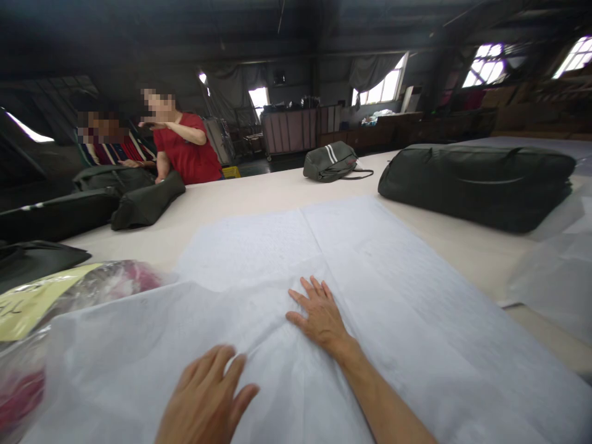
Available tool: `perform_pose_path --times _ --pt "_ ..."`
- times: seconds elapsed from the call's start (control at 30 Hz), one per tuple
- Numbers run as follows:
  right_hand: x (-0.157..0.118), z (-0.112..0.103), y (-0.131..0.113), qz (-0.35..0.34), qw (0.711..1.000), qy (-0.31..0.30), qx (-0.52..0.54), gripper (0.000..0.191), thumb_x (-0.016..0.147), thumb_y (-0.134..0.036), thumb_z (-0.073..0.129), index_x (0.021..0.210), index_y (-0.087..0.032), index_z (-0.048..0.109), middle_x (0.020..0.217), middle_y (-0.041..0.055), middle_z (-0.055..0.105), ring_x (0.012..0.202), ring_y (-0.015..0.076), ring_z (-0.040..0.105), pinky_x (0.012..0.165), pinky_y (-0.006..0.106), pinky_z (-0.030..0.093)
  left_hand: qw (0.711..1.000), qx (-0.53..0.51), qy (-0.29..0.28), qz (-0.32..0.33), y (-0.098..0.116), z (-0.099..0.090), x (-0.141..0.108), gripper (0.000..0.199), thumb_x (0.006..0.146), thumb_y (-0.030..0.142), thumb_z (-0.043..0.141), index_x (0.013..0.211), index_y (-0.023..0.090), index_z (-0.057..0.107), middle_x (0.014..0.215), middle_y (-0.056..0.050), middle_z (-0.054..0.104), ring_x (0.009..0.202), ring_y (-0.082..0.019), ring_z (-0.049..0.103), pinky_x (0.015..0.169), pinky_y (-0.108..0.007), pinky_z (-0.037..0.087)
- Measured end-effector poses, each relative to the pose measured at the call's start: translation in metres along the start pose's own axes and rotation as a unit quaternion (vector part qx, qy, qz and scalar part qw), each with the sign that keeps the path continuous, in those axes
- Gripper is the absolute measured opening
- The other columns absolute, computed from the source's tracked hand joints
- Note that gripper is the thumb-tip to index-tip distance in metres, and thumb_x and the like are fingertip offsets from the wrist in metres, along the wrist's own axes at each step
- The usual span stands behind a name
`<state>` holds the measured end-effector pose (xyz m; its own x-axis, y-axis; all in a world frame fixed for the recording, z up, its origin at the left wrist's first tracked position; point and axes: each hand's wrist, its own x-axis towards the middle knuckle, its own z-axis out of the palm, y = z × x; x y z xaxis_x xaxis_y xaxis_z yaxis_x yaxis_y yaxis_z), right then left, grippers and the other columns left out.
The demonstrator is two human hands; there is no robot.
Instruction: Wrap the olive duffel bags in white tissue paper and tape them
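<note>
A large sheet of thin white fabric-like material (398, 296) is spread over the table, creased along its middle and wrinkled around my hands. My right hand (319, 314) lies flat on it with the fingers spread. Lower and to the left, my left hand (203, 394) is over the sheet, fingers loosely extended and thumb apart, nothing in it. Whether the left palm presses on the sheet cannot be made out. Under the sheet's left edge sits a clear plastic bag (124, 280) with pink contents and a yellow label (41, 302).
A big dark bag (476, 185) lies at the right, near translucent plastic (555, 283). A smaller dark bag with white stripes (330, 161) stands at the table's far edge. Several dark bags (148, 200) lie at the left, before a person in red (189, 148) and a person in stripes (115, 148).
</note>
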<state>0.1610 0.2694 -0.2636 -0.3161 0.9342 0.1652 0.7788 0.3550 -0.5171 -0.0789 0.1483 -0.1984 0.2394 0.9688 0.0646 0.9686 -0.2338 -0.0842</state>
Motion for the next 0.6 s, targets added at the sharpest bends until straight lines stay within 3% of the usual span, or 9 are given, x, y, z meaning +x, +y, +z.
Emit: perform_pose_path --times 0.07,0.1,0.2,0.37,0.6 --pt "0.0 0.0 0.0 -0.003 1.0 0.002 -0.006 0.054 0.088 -0.06 0.051 0.136 -0.034 0.053 0.154 0.0075 0.037 0.146 0.0311 0.024 0.118 0.054 0.015 0.996 -0.003 0.02 0.086 0.022 0.008 0.04 0.053 0.086 0.047 0.058 0.137 0.035 0.052 0.145 -0.006 0.05 0.134 -0.031 0.044 0.111 -0.052 0.033" --pt "0.0 0.0 0.0 -0.004 1.0 0.003 -0.009 0.054 0.089 -0.06 0.049 0.136 -0.034 0.052 0.154 0.0072 0.037 0.145 0.0311 0.024 0.118 0.054 0.015 0.995 -0.009 0.012 0.098 0.031 0.015 0.057 0.061 0.086 0.047 0.059 0.143 0.035 0.043 0.151 -0.005 0.042 0.139 -0.032 0.037 0.114 -0.055 0.027" --pt "0.0 0.0 0.0 -0.002 1.0 0.006 -0.013 0.058 0.091 -0.06 0.044 0.141 -0.031 0.046 0.154 0.0061 0.038 0.146 0.03 0.024 0.119 0.052 0.014 0.998 -0.038 -0.042 0.04 0.048 0.041 0.085 0.066 0.089 0.047 0.053 0.149 0.029 0.032 0.157 -0.005 0.03 0.145 -0.034 0.025 0.114 -0.063 0.021" --pt "0.0 0.0 -0.002 0.013 1.0 0.012 -0.007 0.064 0.096 -0.057 0.032 0.149 -0.021 0.034 0.154 0.0059 0.037 0.146 0.027 0.022 0.121 0.05 0.013 0.993 -0.056 -0.064 -0.077 0.053 0.061 0.086 0.063 0.093 0.047 0.044 0.15 0.027 0.027 0.159 -0.006 0.022 0.147 -0.035 0.015 0.113 -0.068 0.015" --pt "-0.001 0.004 -0.004 0.048 0.998 0.008 -0.047 0.068 0.097 -0.058 0.03 0.148 -0.014 0.034 0.156 0.0098 0.029 0.148 0.027 0.018 0.121 0.051 0.008 0.99 -0.06 -0.058 -0.115 0.056 0.068 0.083 0.067 0.092 0.053 0.044 0.15 0.025 0.028 0.159 -0.009 0.022 0.147 -0.037 0.014 0.111 -0.072 0.009"
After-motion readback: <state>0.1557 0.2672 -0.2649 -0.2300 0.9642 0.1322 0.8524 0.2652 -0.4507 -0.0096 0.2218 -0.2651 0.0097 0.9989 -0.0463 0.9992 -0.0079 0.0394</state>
